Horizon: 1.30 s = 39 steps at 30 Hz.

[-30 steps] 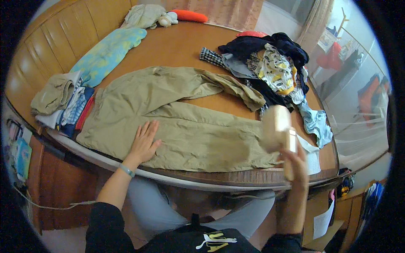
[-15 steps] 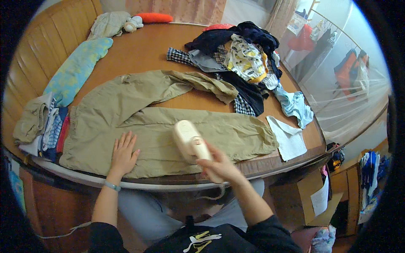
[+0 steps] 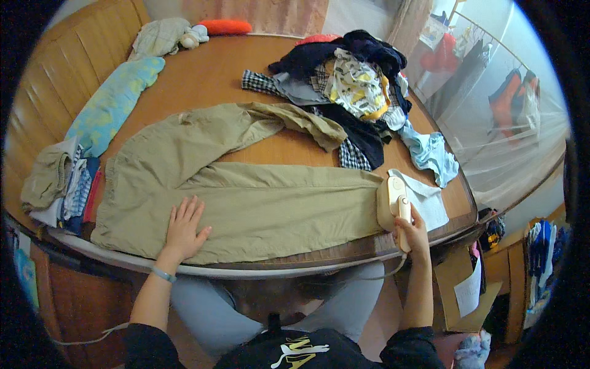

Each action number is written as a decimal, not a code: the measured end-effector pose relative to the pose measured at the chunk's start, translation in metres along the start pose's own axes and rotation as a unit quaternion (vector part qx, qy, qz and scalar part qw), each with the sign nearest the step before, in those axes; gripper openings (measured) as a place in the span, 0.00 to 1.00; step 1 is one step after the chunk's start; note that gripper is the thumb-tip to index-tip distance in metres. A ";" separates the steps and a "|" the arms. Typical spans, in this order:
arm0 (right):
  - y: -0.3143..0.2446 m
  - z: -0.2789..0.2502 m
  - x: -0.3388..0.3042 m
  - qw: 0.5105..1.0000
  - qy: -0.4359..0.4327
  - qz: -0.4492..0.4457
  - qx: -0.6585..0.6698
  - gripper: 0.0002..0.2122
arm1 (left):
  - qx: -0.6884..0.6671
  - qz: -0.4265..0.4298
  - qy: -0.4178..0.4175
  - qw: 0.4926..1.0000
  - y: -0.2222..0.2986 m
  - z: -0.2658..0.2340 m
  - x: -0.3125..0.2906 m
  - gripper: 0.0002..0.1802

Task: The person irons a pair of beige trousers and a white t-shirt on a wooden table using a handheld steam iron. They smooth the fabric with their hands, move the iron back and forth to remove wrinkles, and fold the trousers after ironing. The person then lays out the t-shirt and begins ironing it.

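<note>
We see khaki trousers (image 3: 270, 203) of thin, softly creased cloth spread over a smooth, wood-coloured bed surface (image 3: 239, 67), the waistband gathered in fine ruffles at the left. Of the 2 legs, 1 runs fairly straight along the near edge, while the other bends away in looser folds. Our cream iron (image 3: 387, 203), hard-shelled, with a rounded head and slim handle, is at the hem of the near leg, just beside a matte white cloth (image 3: 432, 206). A thin cord (image 3: 393, 272) trails below it. Our left hand (image 3: 186, 232) lies flat on the trousers, fingers extended and slightly parted, gripping nothing. Our right hand (image 3: 412, 234) has its fingers wrapped around the iron's handle.
</note>
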State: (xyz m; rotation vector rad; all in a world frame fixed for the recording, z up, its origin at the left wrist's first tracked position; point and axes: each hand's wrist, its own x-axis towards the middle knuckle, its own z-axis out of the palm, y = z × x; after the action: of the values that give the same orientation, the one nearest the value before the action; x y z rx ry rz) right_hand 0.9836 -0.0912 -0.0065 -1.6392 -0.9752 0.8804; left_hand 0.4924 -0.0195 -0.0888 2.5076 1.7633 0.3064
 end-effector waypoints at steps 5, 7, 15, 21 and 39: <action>-0.019 0.057 -0.013 0.994 -0.089 -0.013 0.057 0.30 | -0.150 -0.007 -0.008 0.989 -0.013 -0.016 0.032 0.27; -0.025 0.099 -0.013 0.984 -0.171 -0.048 0.026 0.32 | -0.081 0.030 0.009 0.996 -0.013 -0.015 0.052 0.27; -0.029 0.259 -0.020 0.926 -0.371 -0.066 0.020 0.34 | 0.022 -0.011 -0.025 0.999 -0.017 0.014 0.072 0.30; -0.024 0.184 0.003 0.959 -0.274 0.010 0.078 0.34 | 0.021 -0.014 -0.025 0.999 -0.017 0.010 0.067 0.32; -0.026 0.114 0.003 0.985 -0.143 -0.064 0.064 0.27 | -0.020 -0.015 0.049 0.998 -0.006 -0.005 0.057 0.28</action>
State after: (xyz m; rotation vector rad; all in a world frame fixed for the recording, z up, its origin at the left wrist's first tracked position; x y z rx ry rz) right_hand 0.8782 -0.0401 -0.0093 -1.3484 -1.1817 1.0871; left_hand 0.5048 0.0354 -0.0779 2.4763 1.8085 0.4654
